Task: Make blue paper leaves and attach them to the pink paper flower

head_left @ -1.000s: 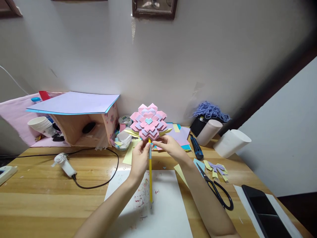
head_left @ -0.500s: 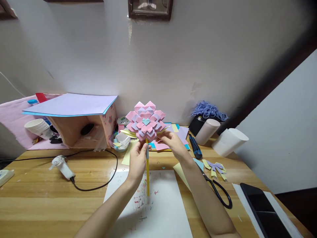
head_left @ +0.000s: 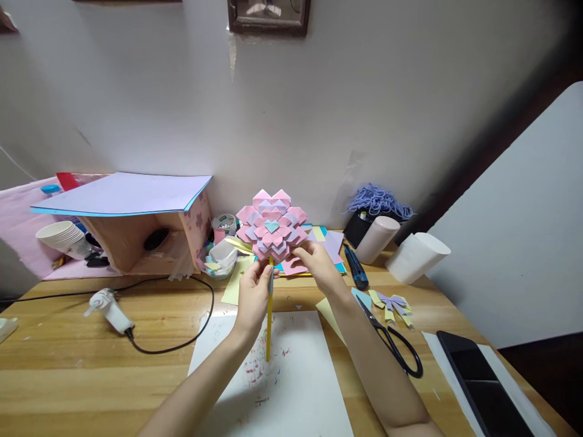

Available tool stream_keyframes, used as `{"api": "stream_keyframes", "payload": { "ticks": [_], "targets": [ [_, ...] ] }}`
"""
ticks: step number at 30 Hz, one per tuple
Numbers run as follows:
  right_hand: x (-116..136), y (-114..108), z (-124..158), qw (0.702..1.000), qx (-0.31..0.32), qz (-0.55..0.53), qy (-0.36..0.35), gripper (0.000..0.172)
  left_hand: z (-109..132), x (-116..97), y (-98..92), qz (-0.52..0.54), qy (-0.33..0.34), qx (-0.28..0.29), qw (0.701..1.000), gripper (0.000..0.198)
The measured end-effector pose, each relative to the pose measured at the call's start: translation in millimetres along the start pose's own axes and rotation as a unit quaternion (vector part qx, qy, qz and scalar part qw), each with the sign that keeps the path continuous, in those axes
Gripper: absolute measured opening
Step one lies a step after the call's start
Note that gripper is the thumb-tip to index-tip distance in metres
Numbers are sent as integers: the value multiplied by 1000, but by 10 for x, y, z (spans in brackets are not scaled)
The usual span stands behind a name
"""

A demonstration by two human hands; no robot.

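Note:
A pink and lilac folded paper flower (head_left: 272,226) with a small blue heart at its centre stands upright on a yellow stick (head_left: 269,328). My left hand (head_left: 254,294) is closed round the stick just under the flower. My right hand (head_left: 316,263) pinches the flower's lower right edge, near a yellow paper leaf. The stick hangs over a white sheet (head_left: 282,376) marked with red smudges.
Black scissors (head_left: 392,343) lie right of my arm, near a paper bow (head_left: 392,303). A utility knife (head_left: 356,267), coloured paper stack, two rolls (head_left: 416,257) and lilac yarn sit behind. A glue gun (head_left: 108,308) with cable lies left, by a wooden box (head_left: 136,240) and paper cups. A dark tablet (head_left: 483,382) sits at right.
My right hand has crept up from the stick's top to the flower's lower right edge. The view has drifted slightly; the flower stays upright.

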State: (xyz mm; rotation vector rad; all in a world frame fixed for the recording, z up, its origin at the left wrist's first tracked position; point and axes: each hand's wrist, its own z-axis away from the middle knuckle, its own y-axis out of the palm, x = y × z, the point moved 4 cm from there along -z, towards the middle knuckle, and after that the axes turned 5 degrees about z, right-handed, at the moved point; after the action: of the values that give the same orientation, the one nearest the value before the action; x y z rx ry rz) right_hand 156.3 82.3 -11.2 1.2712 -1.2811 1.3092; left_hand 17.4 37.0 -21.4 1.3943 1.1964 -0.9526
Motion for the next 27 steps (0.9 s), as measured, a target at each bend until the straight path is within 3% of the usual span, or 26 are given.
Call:
{"api": "stream_keyframes", "payload": {
  "ticks": [6,13,16,20,27],
  "targets": [
    [56,-17,21,999,38,19,-14,21,-4,13,-2,35,-7,3,999,33],
    [150,-111,65,994,55,55,-77,24,-14,24,3,51,-31,3,998,33],
    [144,-99,90,993,98,43,-43,31,-9,16,6,58,-30,11,998,34],
    [149,85,140,985,166,17,-31,38,8,-8,16,74,-22,18,997,32],
    [149,302,176,998,58,-11,-25,26,21,-78,7,79,0,-17,997,30]
  ]
}}
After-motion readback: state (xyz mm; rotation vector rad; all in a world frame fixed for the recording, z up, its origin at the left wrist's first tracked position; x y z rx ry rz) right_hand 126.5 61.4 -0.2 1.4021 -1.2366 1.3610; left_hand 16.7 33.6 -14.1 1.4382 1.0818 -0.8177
